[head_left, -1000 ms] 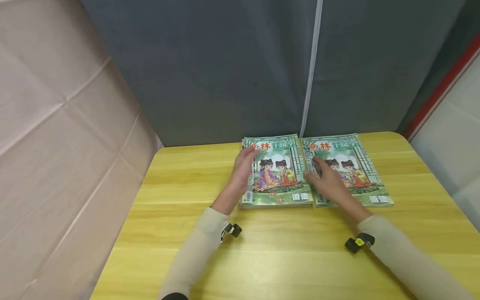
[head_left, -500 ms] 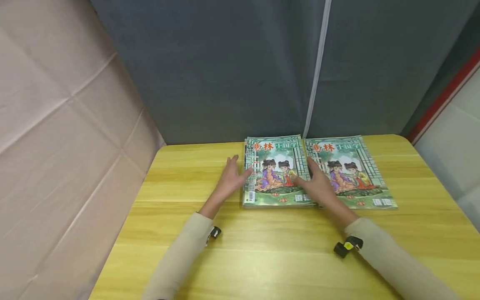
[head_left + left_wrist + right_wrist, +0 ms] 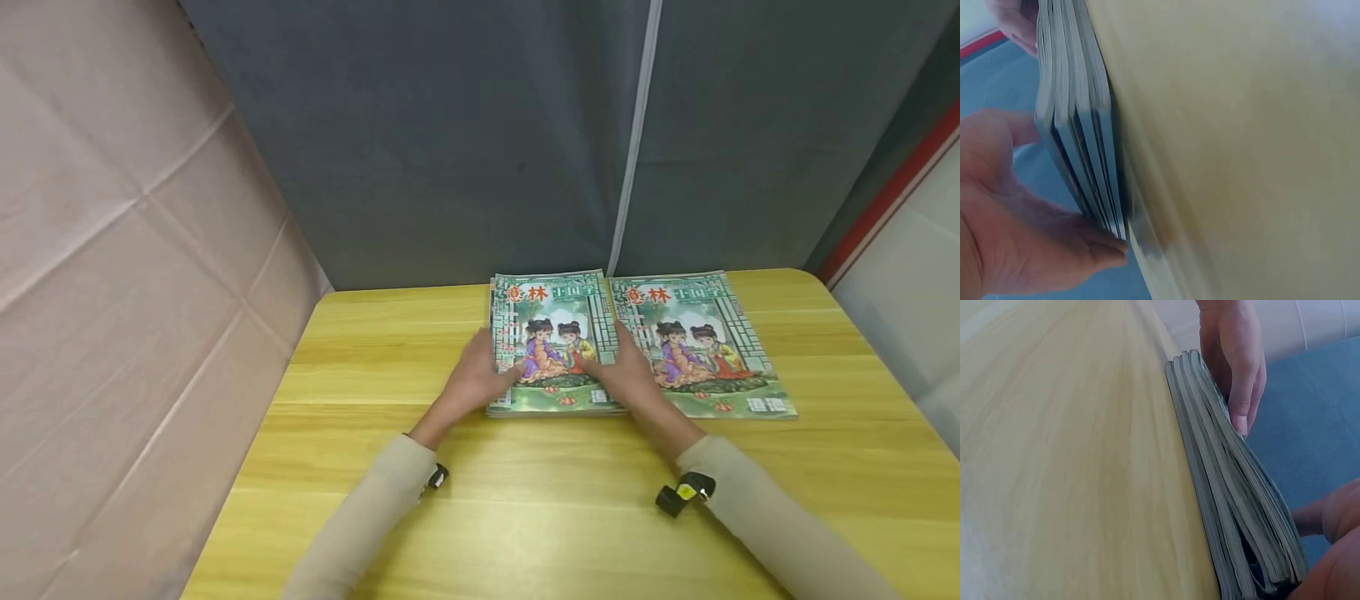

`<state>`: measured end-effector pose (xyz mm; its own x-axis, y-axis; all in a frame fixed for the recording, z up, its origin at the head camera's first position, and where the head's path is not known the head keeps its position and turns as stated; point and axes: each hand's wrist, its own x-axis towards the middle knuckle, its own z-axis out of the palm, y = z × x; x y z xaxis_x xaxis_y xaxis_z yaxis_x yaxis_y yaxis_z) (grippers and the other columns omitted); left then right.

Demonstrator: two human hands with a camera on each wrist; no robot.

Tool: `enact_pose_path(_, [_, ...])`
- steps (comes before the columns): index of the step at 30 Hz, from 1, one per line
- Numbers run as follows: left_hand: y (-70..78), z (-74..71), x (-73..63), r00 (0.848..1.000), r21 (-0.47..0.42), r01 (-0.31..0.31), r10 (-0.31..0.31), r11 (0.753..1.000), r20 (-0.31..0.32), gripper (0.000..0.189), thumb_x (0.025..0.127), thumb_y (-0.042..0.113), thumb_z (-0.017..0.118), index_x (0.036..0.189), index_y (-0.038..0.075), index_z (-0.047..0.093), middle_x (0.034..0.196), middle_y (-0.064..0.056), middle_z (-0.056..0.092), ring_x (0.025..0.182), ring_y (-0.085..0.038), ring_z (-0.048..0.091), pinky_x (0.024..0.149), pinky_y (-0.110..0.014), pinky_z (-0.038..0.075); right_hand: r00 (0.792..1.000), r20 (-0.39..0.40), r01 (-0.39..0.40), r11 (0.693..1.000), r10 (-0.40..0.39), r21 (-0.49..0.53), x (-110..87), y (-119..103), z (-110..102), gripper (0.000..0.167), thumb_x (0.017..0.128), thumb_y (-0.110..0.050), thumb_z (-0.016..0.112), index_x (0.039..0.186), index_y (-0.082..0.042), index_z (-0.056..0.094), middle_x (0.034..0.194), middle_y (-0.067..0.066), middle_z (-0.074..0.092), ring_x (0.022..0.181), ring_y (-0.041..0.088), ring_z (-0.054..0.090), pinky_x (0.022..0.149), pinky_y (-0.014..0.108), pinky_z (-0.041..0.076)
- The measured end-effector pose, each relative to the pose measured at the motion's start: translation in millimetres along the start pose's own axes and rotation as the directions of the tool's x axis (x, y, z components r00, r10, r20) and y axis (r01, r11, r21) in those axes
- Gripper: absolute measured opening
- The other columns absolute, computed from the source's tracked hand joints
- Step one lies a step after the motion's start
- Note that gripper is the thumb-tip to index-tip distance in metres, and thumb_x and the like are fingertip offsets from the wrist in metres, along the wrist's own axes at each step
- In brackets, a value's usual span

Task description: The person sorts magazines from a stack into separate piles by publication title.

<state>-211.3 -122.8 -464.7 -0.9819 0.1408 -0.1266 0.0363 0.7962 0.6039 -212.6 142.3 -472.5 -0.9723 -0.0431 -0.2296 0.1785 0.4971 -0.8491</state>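
Observation:
A stack of several magazines (image 3: 553, 333) lies on the table, its top cover green with two drawn figures. My left hand (image 3: 474, 379) grips its left side, thumb over the cover and fingers down along the spines. On the opposite side, my right hand (image 3: 633, 375) holds the stack with its thumb on the cover; its fingers are partly hidden by the stack. The left wrist view shows spines (image 3: 1094, 156) with left fingertips low beside them. In the right wrist view, the page edges (image 3: 1229, 469) fan slightly apart. A magazine with the same cover (image 3: 701, 333) lies right of the stack.
The wood-grain table (image 3: 540, 500) extends around the magazines. A dark grey curtain (image 3: 450, 150) hangs behind its back edge. A pale draped sheet (image 3: 135, 333) is at the left, and a white panel with a red strip (image 3: 892, 196) at the right.
My left hand came off the stack's upper left, then returned lower against its left side. My right hand moved left from the right-hand magazine onto the stack's right side.

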Motion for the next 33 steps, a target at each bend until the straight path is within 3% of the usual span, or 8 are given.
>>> enact_pose_path(7, [6.7, 7.6, -5.4, 1.0, -0.007, 0.023, -0.023, 1.0, -0.008, 0.106, 0.102, 0.056, 0.062, 0.167, -0.006, 0.006, 0.176, -0.027, 0.005, 0.166, -0.041, 0.009, 0.137, -0.05, 0.011, 1.0, 0.007, 0.013, 1.0, -0.013, 0.022, -0.1, 4.3, -0.9, 0.105, 0.1, -0.026, 0.071, 0.171, -0.012, -0.005, 0.178, 0.022, 0.003, 0.161, 0.052, 0.011, 0.13, 0.069, 0.017])
enact_pose_path(13, [9.8, 6.2, -6.0, 1.0, -0.012, -0.006, 0.006, 1.0, 0.003, 0.106, 0.102, 0.056, 0.061, 0.166, -0.007, 0.004, 0.176, -0.028, 0.002, 0.166, -0.042, 0.006, 0.137, -0.049, 0.009, 1.0, 0.009, 0.021, 0.999, -0.021, 0.024, 0.1, 4.5, -1.2, 0.103, 0.101, -0.023, 0.069, 0.171, -0.012, -0.005, 0.178, 0.021, 0.002, 0.162, 0.052, 0.01, 0.13, 0.069, 0.016])
enact_pose_path(19, [10.2, 3.0, -3.1, 1.0, -0.174, -0.011, 0.011, 0.985, -0.002, 0.105, 0.102, 0.054, 0.06, 0.167, -0.006, 0.004, 0.176, -0.027, 0.001, 0.166, -0.042, 0.003, 0.136, -0.051, 0.007, 1.0, 0.0, 0.03, 0.999, -0.03, 0.04, -1.6, 2.2, -1.6, 0.102, 0.101, -0.022, 0.069, 0.171, -0.013, -0.005, 0.178, 0.02, 0.001, 0.162, 0.05, 0.009, 0.131, 0.069, 0.015])
enact_pose_path(24, [14.9, 2.4, -2.9, 0.999, -0.33, -0.006, -0.007, 0.944, -0.04, 0.101, 0.102, 0.052, 0.061, 0.168, -0.001, 0.006, 0.177, -0.024, 0.005, 0.166, -0.041, 0.004, 0.135, -0.056, 0.007, 0.999, -0.019, 0.049, 0.995, -0.048, 0.085, -3.9, -0.6, -2.0, 0.097, 0.103, -0.022, 0.066, 0.171, -0.013, -0.002, 0.179, 0.016, 0.001, 0.164, 0.047, 0.006, 0.133, 0.066, 0.012])
enact_pose_path(27, [19.6, 2.1, -2.2, 0.998, -0.428, -0.019, -0.009, 0.903, -0.064, 0.095, 0.103, 0.049, 0.062, 0.17, 0.005, 0.01, 0.178, -0.019, 0.015, 0.165, -0.039, 0.014, 0.134, -0.059, 0.015, 0.998, -0.03, 0.066, 0.99, -0.063, 0.127, -5.6, -2.2, -3.9, 0.092, 0.104, -0.023, 0.063, 0.171, -0.013, 0.001, 0.18, 0.015, 0.001, 0.165, 0.045, 0.005, 0.133, 0.065, 0.01])
enact_pose_path(31, [26.9, 1.7, -0.3, 0.996, -0.559, -0.034, -0.019, 0.828, -0.088, 0.088, 0.104, 0.041, 0.063, 0.17, 0.011, 0.014, 0.176, -0.014, 0.024, 0.162, -0.036, 0.027, 0.132, -0.058, 0.024, 0.996, -0.036, 0.085, 0.98, -0.08, 0.182, -5.9, -4.3, -7.5, 0.087, 0.107, -0.026, 0.059, 0.172, -0.014, 0.002, 0.18, 0.013, 0.001, 0.166, 0.042, 0.006, 0.135, 0.062, 0.009])
enact_pose_path(33, [30.7, 2.1, 0.5, 0.994, -0.591, -0.027, -0.04, 0.806, -0.099, 0.086, 0.104, 0.035, 0.064, 0.17, 0.01, 0.015, 0.177, -0.014, 0.023, 0.163, -0.036, 0.025, 0.133, -0.059, 0.022, 0.995, -0.035, 0.101, 0.973, -0.096, 0.208, -6.0, -5.7, -8.7, 0.083, 0.109, -0.024, 0.057, 0.172, -0.014, 0.003, 0.18, 0.013, 0.002, 0.166, 0.041, 0.007, 0.135, 0.06, 0.011])
